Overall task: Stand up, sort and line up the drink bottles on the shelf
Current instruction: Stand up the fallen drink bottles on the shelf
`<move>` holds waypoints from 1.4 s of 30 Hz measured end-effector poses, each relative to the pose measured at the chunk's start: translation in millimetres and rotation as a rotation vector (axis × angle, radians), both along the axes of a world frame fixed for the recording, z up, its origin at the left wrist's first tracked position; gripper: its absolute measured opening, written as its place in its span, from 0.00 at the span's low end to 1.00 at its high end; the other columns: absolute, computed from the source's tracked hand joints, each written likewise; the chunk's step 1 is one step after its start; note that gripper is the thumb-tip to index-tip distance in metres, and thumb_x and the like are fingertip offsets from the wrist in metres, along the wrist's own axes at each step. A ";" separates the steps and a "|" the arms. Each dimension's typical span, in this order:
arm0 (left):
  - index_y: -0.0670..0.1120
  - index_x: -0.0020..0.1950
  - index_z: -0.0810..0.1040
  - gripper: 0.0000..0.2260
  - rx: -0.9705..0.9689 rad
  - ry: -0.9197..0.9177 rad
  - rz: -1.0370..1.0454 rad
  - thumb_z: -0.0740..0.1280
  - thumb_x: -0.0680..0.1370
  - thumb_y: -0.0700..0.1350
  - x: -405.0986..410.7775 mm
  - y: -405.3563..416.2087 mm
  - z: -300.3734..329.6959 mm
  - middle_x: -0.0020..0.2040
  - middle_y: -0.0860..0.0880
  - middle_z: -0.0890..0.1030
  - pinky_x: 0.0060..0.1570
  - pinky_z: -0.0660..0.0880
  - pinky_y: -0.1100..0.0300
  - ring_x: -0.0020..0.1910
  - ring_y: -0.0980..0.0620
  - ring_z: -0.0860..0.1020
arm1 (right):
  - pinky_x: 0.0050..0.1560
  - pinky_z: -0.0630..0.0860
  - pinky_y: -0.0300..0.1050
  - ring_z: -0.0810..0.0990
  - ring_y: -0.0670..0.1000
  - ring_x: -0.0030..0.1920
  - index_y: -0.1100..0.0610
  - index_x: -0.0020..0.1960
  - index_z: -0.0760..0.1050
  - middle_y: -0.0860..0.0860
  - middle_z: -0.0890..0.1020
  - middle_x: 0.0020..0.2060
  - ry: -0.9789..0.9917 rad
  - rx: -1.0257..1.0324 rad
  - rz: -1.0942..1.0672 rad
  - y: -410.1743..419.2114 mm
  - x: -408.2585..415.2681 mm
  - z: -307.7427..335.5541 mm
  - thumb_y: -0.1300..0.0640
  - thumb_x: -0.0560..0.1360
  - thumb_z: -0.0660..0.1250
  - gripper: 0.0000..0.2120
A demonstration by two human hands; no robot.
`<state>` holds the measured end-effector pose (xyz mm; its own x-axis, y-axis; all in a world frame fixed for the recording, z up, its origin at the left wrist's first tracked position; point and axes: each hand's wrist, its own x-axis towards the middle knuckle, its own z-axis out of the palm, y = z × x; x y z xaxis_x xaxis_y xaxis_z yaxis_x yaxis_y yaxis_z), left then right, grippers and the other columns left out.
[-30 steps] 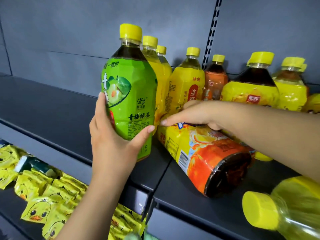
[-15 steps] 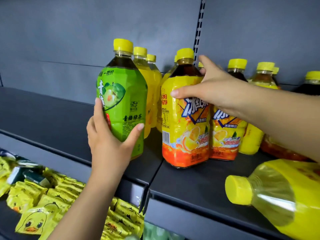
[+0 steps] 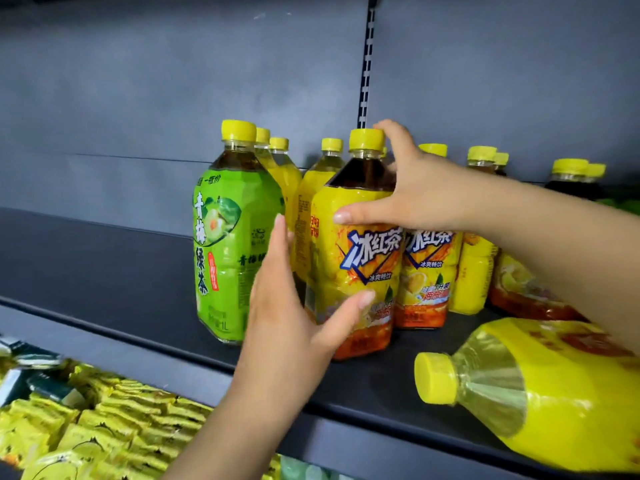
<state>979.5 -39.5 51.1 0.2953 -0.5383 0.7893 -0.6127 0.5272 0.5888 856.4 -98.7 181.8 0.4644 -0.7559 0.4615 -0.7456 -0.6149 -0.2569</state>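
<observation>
I am seeing both hands holding the upright iced tea bottle [image 3: 360, 244] near the shelf [image 3: 104, 271] front edge: right hand [image 3: 426, 188] fingers clamping its shoulder, left hand [image 3: 294, 306] fingers spread around its base. The green tea bottle [image 3: 232, 251] is standing just beside it, toward the left end.

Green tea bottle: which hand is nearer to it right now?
Left. The left hand is right beside the green tea bottle, fingers around the front iced tea bottle next to it. The right hand grips that iced tea bottle's shoulder, farther right.
</observation>
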 end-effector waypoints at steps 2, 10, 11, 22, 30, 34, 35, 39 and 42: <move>0.67 0.62 0.37 0.47 0.121 0.065 -0.116 0.70 0.59 0.67 -6.8 -9.6 1.7 0.64 0.56 0.62 0.57 0.60 0.79 0.62 0.67 0.63 | 0.50 0.71 0.47 0.75 0.57 0.58 0.49 0.73 0.45 0.54 0.75 0.60 0.042 -0.087 -0.068 2.1 2.3 -0.4 0.29 0.58 0.67 0.53; 0.52 0.72 0.56 0.45 0.235 -0.013 -0.296 0.72 0.60 0.56 7.3 -40.4 8.1 0.55 0.67 0.72 0.55 0.71 0.71 0.51 0.74 0.73 | 0.67 0.61 0.46 0.61 0.54 0.72 0.50 0.75 0.38 0.54 0.60 0.73 -0.036 -0.104 0.015 -2.8 -7.4 -16.8 0.32 0.64 0.64 0.52; 0.52 0.72 0.58 0.44 0.245 -0.003 -0.305 0.74 0.61 0.56 9.2 -41.5 9.1 0.55 0.67 0.72 0.55 0.73 0.69 0.50 0.74 0.74 | 0.66 0.61 0.45 0.62 0.53 0.71 0.48 0.75 0.39 0.52 0.59 0.73 -0.075 -0.046 0.039 -0.9 -15.1 -15.6 0.31 0.63 0.63 0.52; 0.44 0.69 0.66 0.30 -0.153 -0.292 0.066 0.54 0.75 0.64 -40.4 0.8 -11.4 0.68 0.42 0.67 0.66 0.55 0.61 0.67 0.47 0.61 | 0.61 0.65 0.31 0.67 0.31 0.61 0.25 0.51 0.64 0.26 0.68 0.58 0.305 0.633 0.110 29.2 -141.6 -50.2 0.21 0.35 0.66 0.44; 0.55 0.57 0.70 0.24 0.205 -0.345 -0.175 0.51 0.70 0.67 -71.8 4.6 -22.6 0.45 0.56 0.77 0.40 0.65 0.62 0.48 0.50 0.77 | 0.57 0.67 0.30 0.70 0.34 0.59 0.31 0.58 0.62 0.27 0.69 0.57 0.337 0.489 0.070 41.7 -139.3 -59.2 0.27 0.45 0.71 0.44; 0.57 0.47 0.66 0.17 0.217 -0.236 -0.246 0.54 0.70 0.69 -74.8 3.3 -20.5 0.36 0.59 0.74 0.37 0.67 0.60 0.35 0.60 0.75 | 0.58 0.67 0.34 0.71 0.41 0.59 0.41 0.67 0.64 0.36 0.72 0.58 0.335 0.272 0.022 52.5 -139.0 -62.0 0.27 0.43 0.65 0.53; 0.57 0.45 0.65 0.18 0.212 -0.190 -0.264 0.56 0.69 0.70 -75.6 3.0 -18.5 0.34 0.57 0.74 0.35 0.68 0.61 0.31 0.61 0.74 | 0.57 0.67 0.34 0.71 0.40 0.58 0.42 0.67 0.65 0.37 0.73 0.57 0.315 0.226 0.020 55.0 -140.1 -62.9 0.28 0.44 0.63 0.51; 0.56 0.44 0.64 0.16 0.067 -0.017 -0.290 0.61 0.68 0.65 -81.3 -1.0 8.4 0.29 0.54 0.70 0.25 0.65 0.63 0.22 0.59 0.68 | 0.62 0.64 0.35 0.68 0.41 0.63 0.45 0.69 0.64 0.37 0.69 0.58 0.117 0.095 -0.001 55.8 -145.8 -62.1 0.28 0.42 0.65 0.56; 0.52 0.48 0.67 0.13 -0.080 0.052 -0.313 0.63 0.71 0.58 -87.7 -6.8 42.9 0.35 0.58 0.70 0.30 0.65 0.74 0.29 0.68 0.71 | 0.66 0.67 0.43 0.71 0.43 0.63 0.46 0.68 0.66 0.40 0.72 0.60 -0.197 0.042 0.035 42.8 -145.5 -63.0 0.28 0.42 0.72 0.57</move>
<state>891.8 -46.3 94.0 0.1666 -0.5463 0.8208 -0.3836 0.7310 0.5644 710.8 -55.8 118.8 0.3948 -0.7614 0.5142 -0.6564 -0.6253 -0.4219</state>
